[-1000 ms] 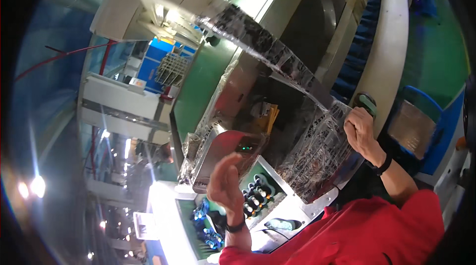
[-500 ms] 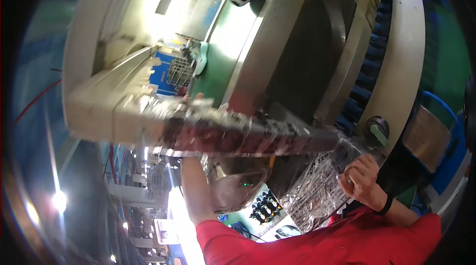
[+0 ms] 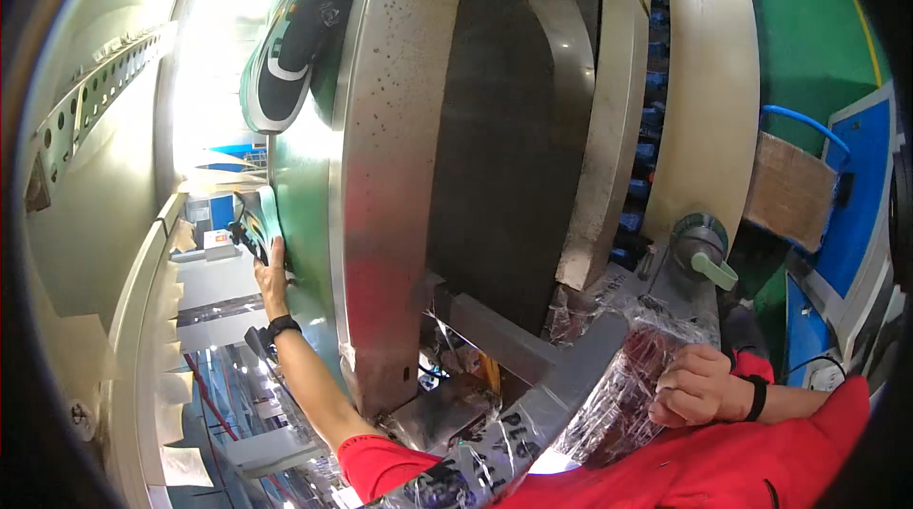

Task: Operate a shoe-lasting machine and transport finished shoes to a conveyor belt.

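Observation:
My left hand (image 3: 272, 276) reaches out over the green belt (image 3: 306, 214) and closes on the end of a teal and black sneaker (image 3: 255, 222). Farther along the same belt lies a larger-looking black, white and teal sneaker (image 3: 295, 57). My right hand (image 3: 696, 385) is curled into a fist beside a plastic-wrapped panel (image 3: 618, 385). Whatever those fingers hold, if anything, is hidden.
A grey bar wrapped in clear film (image 3: 571, 385) crosses in front of my body. The metal edge (image 3: 385, 176) runs alongside the belt. A round knob with a pale green lever (image 3: 709, 257) sits near my right hand. Rollers (image 3: 647, 128) line the right side.
The view has swung and come closer to the belt. My left hand, mostly hidden behind the film-wrapped bar before, now shows at the teal sneaker. My right hand stays in a fist.

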`<state>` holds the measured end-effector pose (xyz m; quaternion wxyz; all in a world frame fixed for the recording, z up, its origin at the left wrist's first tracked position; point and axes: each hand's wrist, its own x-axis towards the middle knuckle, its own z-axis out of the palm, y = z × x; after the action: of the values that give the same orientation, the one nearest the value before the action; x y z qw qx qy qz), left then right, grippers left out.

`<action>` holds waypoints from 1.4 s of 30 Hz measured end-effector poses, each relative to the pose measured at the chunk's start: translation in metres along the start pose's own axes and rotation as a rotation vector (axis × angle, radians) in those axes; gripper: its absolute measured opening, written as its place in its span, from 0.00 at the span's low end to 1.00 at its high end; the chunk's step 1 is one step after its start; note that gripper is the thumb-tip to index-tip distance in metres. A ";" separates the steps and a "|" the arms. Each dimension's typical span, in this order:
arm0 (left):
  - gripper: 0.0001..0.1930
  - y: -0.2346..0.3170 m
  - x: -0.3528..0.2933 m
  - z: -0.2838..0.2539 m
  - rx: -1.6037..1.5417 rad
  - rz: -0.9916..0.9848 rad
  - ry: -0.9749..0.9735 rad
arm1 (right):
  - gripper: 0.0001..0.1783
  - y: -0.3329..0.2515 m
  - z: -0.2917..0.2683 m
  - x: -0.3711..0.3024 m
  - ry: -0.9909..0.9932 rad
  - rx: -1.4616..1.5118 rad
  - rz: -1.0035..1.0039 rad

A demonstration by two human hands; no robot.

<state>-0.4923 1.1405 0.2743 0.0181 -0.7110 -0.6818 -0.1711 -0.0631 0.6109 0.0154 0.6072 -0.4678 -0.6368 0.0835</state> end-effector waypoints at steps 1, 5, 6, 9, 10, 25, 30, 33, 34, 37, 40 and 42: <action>0.43 -0.007 -0.001 -0.002 0.032 -0.015 0.058 | 0.12 0.000 -0.001 -0.001 -0.009 0.008 0.001; 0.43 0.040 -0.068 -0.003 0.379 -0.031 0.163 | 0.12 -0.002 0.008 -0.005 0.009 0.011 0.008; 0.43 0.043 -0.087 -0.009 0.292 0.151 0.224 | 0.12 -0.007 0.004 -0.004 0.020 0.011 -0.021; 0.42 0.084 -0.168 -0.045 0.382 0.321 0.279 | 0.12 -0.015 -0.007 -0.005 0.012 -0.024 -0.010; 0.41 0.083 -0.188 -0.058 0.477 0.395 0.304 | 0.12 -0.017 -0.008 -0.005 0.014 -0.016 -0.037; 0.39 0.183 -0.584 -0.037 -0.173 0.617 -0.034 | 0.46 -0.046 -0.028 0.038 -0.228 0.706 0.045; 0.40 0.165 -0.563 0.020 -0.293 0.746 -0.263 | 0.38 -0.055 -0.024 -0.019 -0.382 0.698 0.262; 0.38 0.144 -0.553 0.057 -0.244 0.733 -0.196 | 0.36 -0.088 -0.015 -0.052 -0.153 0.282 0.212; 0.37 0.143 -0.549 0.061 -0.192 0.712 -0.137 | 0.35 -0.098 -0.018 -0.053 -0.176 0.179 0.173; 0.36 0.134 -0.560 0.088 -0.433 0.618 -0.104 | 0.39 -0.121 -0.031 -0.045 -0.287 0.067 0.191; 0.38 0.135 -0.577 0.100 -0.606 0.562 -0.073 | 0.45 -0.153 -0.038 -0.005 -0.394 -0.030 0.264; 0.41 0.135 -0.581 0.095 -0.616 0.549 -0.118 | 0.50 -0.169 -0.031 0.017 -0.670 -0.038 0.289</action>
<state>-0.3466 0.5956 0.0570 -0.1896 -0.8471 -0.3838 -0.3149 -0.1172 0.5159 0.1489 0.3383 -0.5107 -0.7291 0.3051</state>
